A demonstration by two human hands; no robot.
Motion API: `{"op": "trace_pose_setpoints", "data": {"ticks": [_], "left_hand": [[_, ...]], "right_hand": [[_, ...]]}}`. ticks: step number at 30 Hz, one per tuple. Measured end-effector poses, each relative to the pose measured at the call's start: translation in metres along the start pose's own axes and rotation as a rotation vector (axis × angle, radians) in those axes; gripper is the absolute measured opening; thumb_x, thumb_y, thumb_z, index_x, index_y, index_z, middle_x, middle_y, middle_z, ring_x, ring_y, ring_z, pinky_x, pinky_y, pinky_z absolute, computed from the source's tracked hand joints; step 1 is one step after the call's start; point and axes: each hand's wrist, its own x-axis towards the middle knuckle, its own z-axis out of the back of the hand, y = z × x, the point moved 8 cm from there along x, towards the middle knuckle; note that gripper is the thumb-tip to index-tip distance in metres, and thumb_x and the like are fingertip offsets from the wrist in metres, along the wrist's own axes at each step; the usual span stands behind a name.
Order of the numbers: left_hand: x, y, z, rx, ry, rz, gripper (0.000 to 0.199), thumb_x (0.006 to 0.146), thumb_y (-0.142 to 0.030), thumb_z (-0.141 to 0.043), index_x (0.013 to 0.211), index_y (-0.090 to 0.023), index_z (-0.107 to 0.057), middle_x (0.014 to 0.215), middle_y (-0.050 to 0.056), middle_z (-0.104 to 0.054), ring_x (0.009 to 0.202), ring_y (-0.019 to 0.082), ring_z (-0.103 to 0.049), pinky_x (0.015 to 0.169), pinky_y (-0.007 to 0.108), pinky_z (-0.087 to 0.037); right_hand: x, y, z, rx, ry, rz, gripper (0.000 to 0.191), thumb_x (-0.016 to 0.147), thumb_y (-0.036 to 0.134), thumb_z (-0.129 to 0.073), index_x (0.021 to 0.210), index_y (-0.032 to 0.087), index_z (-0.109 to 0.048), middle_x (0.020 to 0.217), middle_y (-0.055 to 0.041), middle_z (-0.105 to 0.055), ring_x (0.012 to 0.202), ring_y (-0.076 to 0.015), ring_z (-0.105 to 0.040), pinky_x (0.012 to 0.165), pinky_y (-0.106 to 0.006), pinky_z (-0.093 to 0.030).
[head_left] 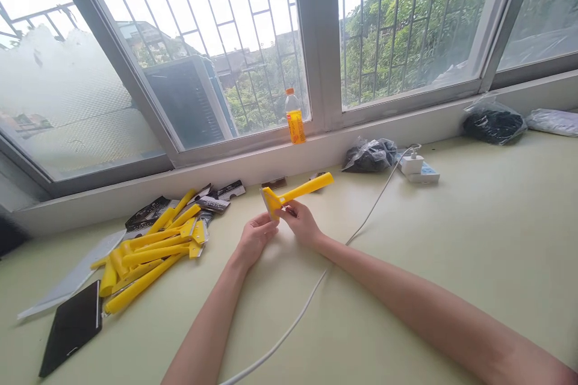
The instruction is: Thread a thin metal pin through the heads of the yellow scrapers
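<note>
One yellow scraper at frame ctr, handle pointing upper R: our R hand pinches it nr the head, our L hand is at head's lower end, can't tell if gripping. We log more yellow scrapers piled mid-L, flat blk item lower L, orange-capped btl upper ctr.

The held scraper is yellow with a silver-grey blade edge. Left of it, the piled scrapers are yellow too; behind it, the drink bottle is orange-capped; beneath it, the tabletop is pale green.
</note>
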Motion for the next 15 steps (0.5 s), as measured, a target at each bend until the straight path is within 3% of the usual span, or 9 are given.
{"op": "trace_pose_setpoints", "data": {"ticks": [10,15], "left_hand": [[0.0,0.001,-0.0009,-0.025,0.032,-0.012,0.028,0.071,-0.02,-0.085,0.098,-0.017,-0.08,0.101,0.007,-0.071,0.088,0.014,-0.058,0.084,0.027,-0.046],[-0.0001,0.0011,-0.0038,-0.052,0.037,-0.001,0.03,0.072,-0.019,-0.083,0.102,-0.017,-0.08,0.109,0.01,-0.071,0.1,0.019,-0.061,0.086,0.029,-0.048]], "right_hand": [[-0.0009,0.0009,-0.0026,-0.019,0.014,0.003,0.029,0.083,0.049,-0.066,0.084,0.02,-0.062,0.066,0.0038,-0.051,0.061,-0.0125,-0.044,0.058,-0.027,-0.035],[-0.0005,-0.0079,-0.0071,0.22,0.099,-0.174,0.04,0.076,0.057,-0.072,0.083,0.019,-0.058,0.063,0.0068,-0.041,0.052,-0.0083,-0.033,0.049,-0.025,-0.029]]}}
